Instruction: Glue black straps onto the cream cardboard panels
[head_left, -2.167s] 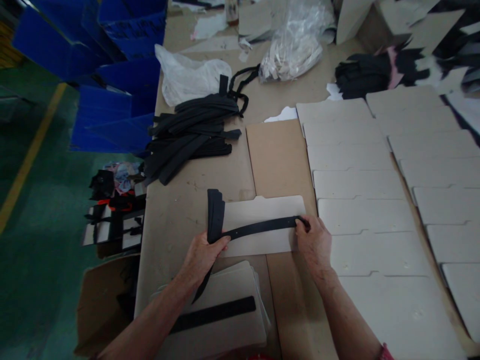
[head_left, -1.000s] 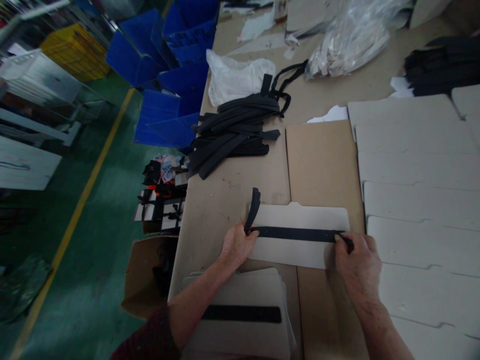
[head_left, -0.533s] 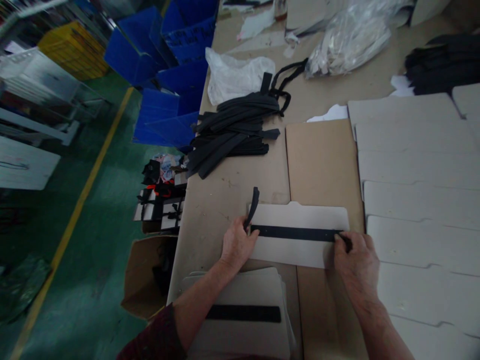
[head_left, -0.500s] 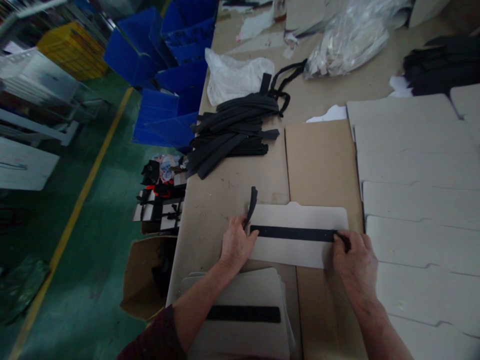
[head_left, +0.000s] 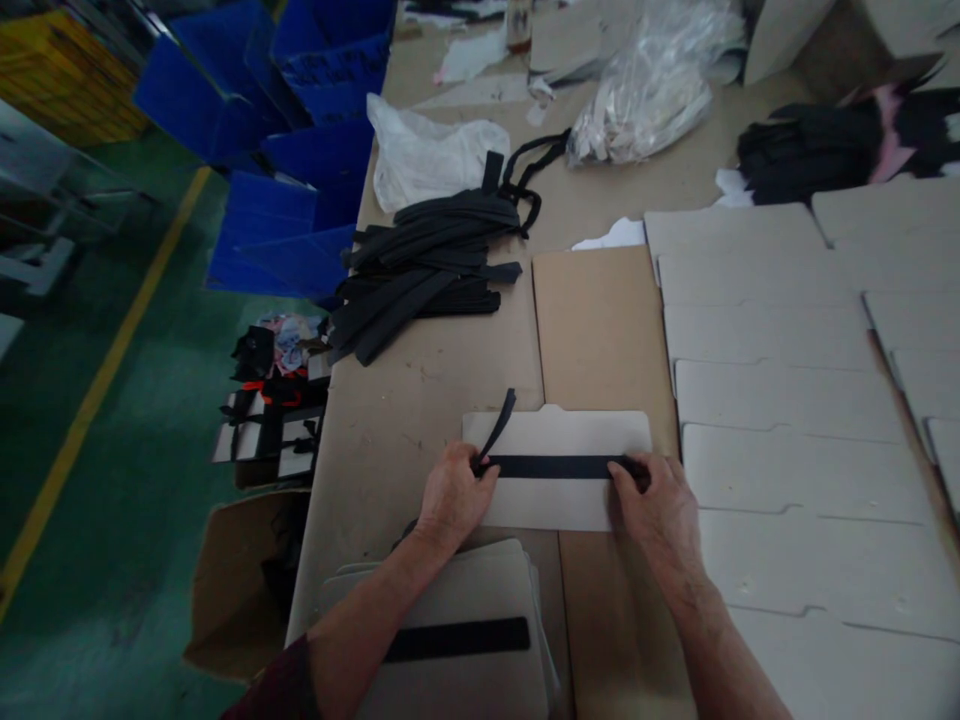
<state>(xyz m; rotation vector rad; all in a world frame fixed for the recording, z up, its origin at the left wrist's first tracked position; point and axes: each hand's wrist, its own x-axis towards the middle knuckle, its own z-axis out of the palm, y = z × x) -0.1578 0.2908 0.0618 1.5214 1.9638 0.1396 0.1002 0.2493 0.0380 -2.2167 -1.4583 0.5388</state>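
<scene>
A pale grey card panel (head_left: 570, 508) with a small tab on its far edge lies flat on the table. Across its middle runs a flat black ribbon strip (head_left: 551, 467), held straight between my hands. My left hand (head_left: 457, 495) is closed on the strip's left end, thumb pressing it against the card, while a loose black tail sticks up beyond the fingers. At the other end, my right hand (head_left: 660, 510) pinches the strip near the card's right edge. Close to my left forearm is a stack of similar cards (head_left: 465, 690), its top one bearing a black strip (head_left: 465, 638).
A pile of black strips (head_left: 427, 270) lies beyond my left hand, near clear plastic bags (head_left: 439, 155). Overlapping grey cards (head_left: 795, 470) cover the right side. Brown cardboard (head_left: 600, 320) lies under the panel. Blue bins (head_left: 262, 215) and an open carton (head_left: 225, 590) stand left of the table edge.
The view has shifted to the right. Both hands have moved slightly inward along the black strip, closer together, and the card's left edge shows more. Both still hold the strip.
</scene>
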